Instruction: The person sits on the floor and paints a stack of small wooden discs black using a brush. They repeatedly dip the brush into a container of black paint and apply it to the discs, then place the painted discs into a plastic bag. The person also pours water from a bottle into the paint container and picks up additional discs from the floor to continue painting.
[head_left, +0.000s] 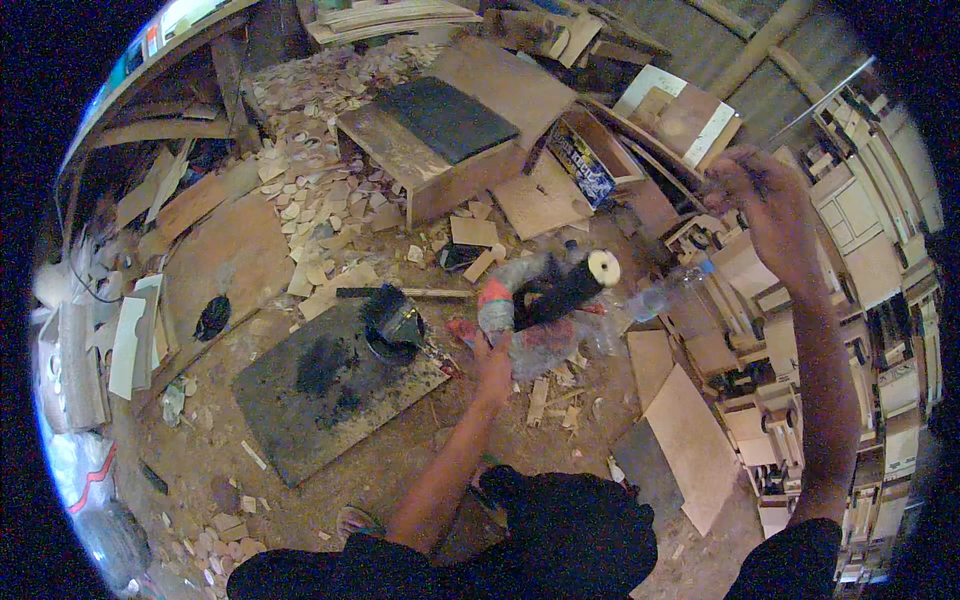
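My left hand point(492, 358) is closed around the near end of a bent, greyish plastic-wrapped bundle point(497, 305) with an orange-red patch; I cannot tell what is inside. Just beyond it lies a black roll point(565, 290) with a pale round end facing up to the right. Crumpled clear plastic point(545, 350) spreads beside my left hand. My right hand point(768, 205) is raised far to the right, apart from the bundle. Its fingers are curled and slightly blurred, and whatever they pinch cannot be made out.
A black-smeared board point(290, 400) bears a black container point(392, 330) with a brush-like tool. Ahead stands a low wooden table point(450, 195) with a dark sheet. Wood scraps point(330, 185) cover the ground. A clear bottle point(655, 298) lies near stacked wooden pieces point(745, 270) at right.
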